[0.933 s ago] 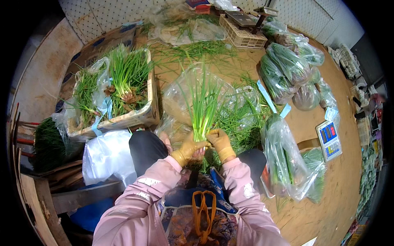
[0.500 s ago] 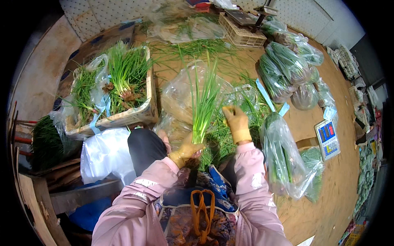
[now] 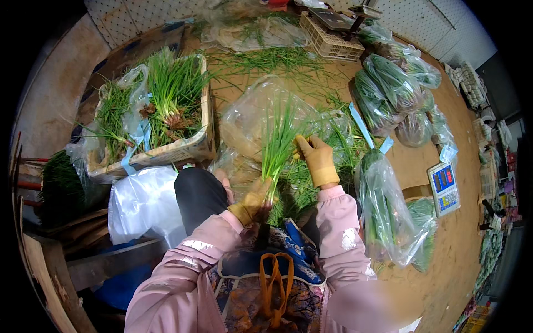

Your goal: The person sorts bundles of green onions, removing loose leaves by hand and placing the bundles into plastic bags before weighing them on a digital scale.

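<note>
My left hand (image 3: pixel 252 202), in a yellow-brown glove, is wrapped round the lower stems of a bunch of spring onions (image 3: pixel 277 139), its green leaves pointing up and away. To its right, my right hand (image 3: pixel 316 158), gloved alike, has its thumb and fingers pinched together beside the leaves. What lies in that pinch, if anything, is too small to make out. Under both hands is a heap of loose green leaves (image 3: pixel 297 188). A clear plastic bag (image 3: pixel 244 119) lies spread behind the bunch.
A cream crate (image 3: pixel 186 149) of spring onions stands at the left, near white plastic bags (image 3: pixel 144 205). Filled clear bags (image 3: pixel 386 219) lie at the right, with more bagged onions (image 3: pixel 394 89) behind. A scale display (image 3: pixel 443 188) is at the far right; another crate (image 3: pixel 330 41) supports a scale.
The bunch in my left hand has tipped slightly and its leaf tips sit lower. My right hand has moved left, closer to the leaves.
</note>
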Available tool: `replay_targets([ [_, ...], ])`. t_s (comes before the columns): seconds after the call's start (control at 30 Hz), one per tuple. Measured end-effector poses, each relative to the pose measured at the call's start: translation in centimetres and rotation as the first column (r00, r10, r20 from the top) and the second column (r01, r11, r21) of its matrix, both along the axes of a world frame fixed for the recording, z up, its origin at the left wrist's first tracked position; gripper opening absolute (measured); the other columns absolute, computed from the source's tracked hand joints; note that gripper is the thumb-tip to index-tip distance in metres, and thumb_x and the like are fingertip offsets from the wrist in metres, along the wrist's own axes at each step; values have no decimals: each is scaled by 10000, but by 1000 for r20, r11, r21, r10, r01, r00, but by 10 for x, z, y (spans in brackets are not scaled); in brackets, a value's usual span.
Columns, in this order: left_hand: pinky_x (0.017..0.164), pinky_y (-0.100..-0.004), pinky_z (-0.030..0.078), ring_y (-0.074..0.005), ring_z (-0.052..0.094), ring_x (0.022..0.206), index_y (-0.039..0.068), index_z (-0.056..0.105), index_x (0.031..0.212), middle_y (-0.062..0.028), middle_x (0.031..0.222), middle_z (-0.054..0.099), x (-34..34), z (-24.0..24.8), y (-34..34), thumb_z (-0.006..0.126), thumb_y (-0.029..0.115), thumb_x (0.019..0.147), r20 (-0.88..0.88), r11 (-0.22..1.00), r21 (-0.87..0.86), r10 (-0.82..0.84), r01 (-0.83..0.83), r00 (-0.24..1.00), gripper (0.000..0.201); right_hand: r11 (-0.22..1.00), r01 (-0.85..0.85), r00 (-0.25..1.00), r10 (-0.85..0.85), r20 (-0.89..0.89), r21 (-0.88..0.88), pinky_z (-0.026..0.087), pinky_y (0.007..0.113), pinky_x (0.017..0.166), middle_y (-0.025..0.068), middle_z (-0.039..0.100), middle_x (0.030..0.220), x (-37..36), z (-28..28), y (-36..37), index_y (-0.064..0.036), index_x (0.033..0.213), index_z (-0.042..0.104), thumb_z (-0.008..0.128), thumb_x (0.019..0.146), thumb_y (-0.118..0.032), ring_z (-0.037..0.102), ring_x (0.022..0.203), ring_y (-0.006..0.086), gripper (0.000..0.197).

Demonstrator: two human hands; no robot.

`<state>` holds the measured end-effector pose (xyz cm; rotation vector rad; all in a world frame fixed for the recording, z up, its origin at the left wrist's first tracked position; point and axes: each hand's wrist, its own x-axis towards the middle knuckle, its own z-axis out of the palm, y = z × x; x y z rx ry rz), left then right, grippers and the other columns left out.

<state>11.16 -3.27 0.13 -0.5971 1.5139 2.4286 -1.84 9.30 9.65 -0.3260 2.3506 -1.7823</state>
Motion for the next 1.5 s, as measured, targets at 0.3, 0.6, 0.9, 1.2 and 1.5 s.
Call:
replay_targets([
  [0.3, 368, -212, 368, -100, 499, 457, 64, 480, 1023, -11, 655, 515, -6, 19, 0, 535, 262, 856, -23, 991, -9, -131, 131, 991, 265, 641, 563, 798, -259, 544, -521, 339, 222, 415, -18, 478, 559, -41, -18, 32, -59, 748, 553, 525, 847, -300, 379, 416, 86, 263],
  [0.6, 398, -219, 376, -94, 490, 471, 55, 498, 1004, -14, 707, 529, 5, 9, -6, 536, 234, 855, 26, 997, -30, -72, 73, 997, 235, 973, 64, 986, -28, 162, -220, 375, 201, 395, 53, 583, 613, -30, 38, 10, -30, 779, 568, 630, 778, -283, 509, 462, 94, 260],
  [0.9, 392, -215, 381, -98, 474, 452, 54, 516, 1026, -18, 761, 546, 10, 6, -6, 525, 204, 862, 30, 998, -59, -27, 29, 999, 222, 935, -101, 983, 147, -114, 339, 427, 253, 440, 93, 569, 556, -5, -24, -22, 11, 693, 544, 581, 803, -254, 564, 475, 140, 289],
  [1.2, 408, -220, 405, -95, 480, 465, 54, 512, 1044, -31, 794, 567, 4, 17, -18, 518, 210, 867, 54, 992, -11, -125, 125, 991, 237, 954, 155, 916, -41, 399, -257, 402, 229, 429, 66, 583, 624, 1, -28, -12, -11, 731, 572, 501, 838, -270, 521, 488, 125, 290],
  [1.5, 380, -261, 412, -155, 521, 442, 58, 506, 868, -45, 596, 517, -2, 17, -24, 492, 275, 871, 84, 918, -336, -192, 209, 978, 217, 868, 285, 899, -94, 429, -407, 350, 286, 367, 98, 574, 599, -111, -64, 74, -4, 786, 582, 438, 850, -312, 480, 401, 158, 346],
])
